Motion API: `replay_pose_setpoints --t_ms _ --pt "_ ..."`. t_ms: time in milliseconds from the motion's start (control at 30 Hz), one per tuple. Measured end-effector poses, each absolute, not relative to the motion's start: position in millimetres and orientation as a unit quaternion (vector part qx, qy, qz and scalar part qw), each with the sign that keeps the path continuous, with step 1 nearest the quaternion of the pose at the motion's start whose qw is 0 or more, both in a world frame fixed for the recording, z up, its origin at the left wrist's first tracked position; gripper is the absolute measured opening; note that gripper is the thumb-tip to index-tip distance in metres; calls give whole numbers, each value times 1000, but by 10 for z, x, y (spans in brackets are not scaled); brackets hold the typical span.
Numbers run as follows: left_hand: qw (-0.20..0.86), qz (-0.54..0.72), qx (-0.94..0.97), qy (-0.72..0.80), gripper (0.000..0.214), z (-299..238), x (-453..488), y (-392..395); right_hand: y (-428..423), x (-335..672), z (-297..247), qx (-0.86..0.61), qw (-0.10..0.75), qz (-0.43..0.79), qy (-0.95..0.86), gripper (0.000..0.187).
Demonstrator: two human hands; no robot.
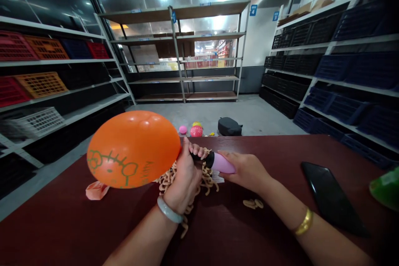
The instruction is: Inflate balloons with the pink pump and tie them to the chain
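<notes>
Two hands (188, 168) (246, 169), one orange balloon (134, 147), one pump (222, 163)

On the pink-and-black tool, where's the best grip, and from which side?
Probably around the pink body, coming from the right, as the right hand does: it is rounded and points rightward, away from the black end, where the left hand and orange balloon crowd the approach.

I face metal shelving (208, 10) at twelve o'clock; orange crates (42, 84) sit at ten, dark blue crates (370, 68) at two.
</notes>
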State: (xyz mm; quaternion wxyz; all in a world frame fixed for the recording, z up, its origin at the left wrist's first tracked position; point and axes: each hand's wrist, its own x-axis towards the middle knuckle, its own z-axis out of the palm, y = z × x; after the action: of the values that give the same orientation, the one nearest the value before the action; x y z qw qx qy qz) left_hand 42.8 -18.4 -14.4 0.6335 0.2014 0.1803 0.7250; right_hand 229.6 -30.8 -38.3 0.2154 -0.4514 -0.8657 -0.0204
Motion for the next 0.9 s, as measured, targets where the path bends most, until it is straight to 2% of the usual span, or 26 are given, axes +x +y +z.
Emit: replay_pose_setpoints --t_ms 333,667,900 --pt "577 778 197 152 42 123 -335 17 -112 2619 -367 -448 231 -64 -861 59" --pt "594 777 157 136 42 -85 36 6 -124 2665 -374 -462 208 -111 -855 56" --pt "622 751 152 163 44 -242 494 -156 -297 2344 -465 -455 218 -63 -861 58"
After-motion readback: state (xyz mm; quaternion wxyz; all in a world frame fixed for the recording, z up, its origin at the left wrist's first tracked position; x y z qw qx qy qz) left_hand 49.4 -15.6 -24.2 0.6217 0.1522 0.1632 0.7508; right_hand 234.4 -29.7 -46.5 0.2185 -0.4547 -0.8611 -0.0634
